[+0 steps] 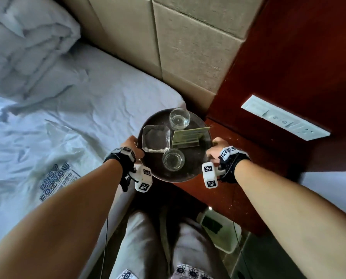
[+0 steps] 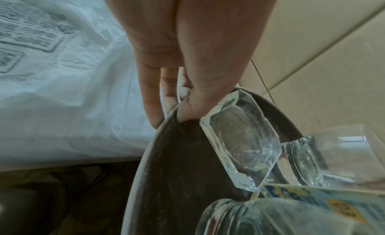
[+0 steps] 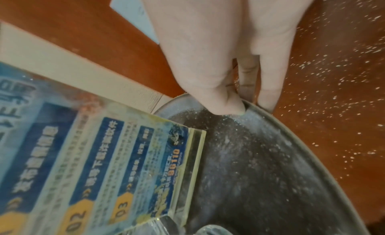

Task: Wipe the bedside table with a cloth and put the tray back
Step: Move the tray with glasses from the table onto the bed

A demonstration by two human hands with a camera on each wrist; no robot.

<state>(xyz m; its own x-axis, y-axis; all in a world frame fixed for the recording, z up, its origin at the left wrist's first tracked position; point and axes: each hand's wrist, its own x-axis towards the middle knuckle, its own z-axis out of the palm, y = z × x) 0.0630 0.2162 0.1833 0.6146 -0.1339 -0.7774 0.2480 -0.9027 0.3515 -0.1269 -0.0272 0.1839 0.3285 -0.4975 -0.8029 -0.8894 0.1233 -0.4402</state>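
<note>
Both forearms reach forward, left hand (image 1: 132, 146) and right hand (image 1: 216, 150) each pinching opposite rims of the round dark tray (image 1: 190, 170), thumbs inside, fingers beneath. It hangs between white bed (image 1: 71, 121) and speckled red-brown bedside table (image 1: 254, 150), bearing a faceted glass ashtray (image 1: 156, 138), two clear tumblers (image 1: 179, 119) and an acrylic card stand (image 1: 188, 136).

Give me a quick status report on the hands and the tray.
Left hand and right hand grip opposite rims of the round tray. It carries two glasses, a glass ashtray and a sign stand. Bedside table dusty.
</note>
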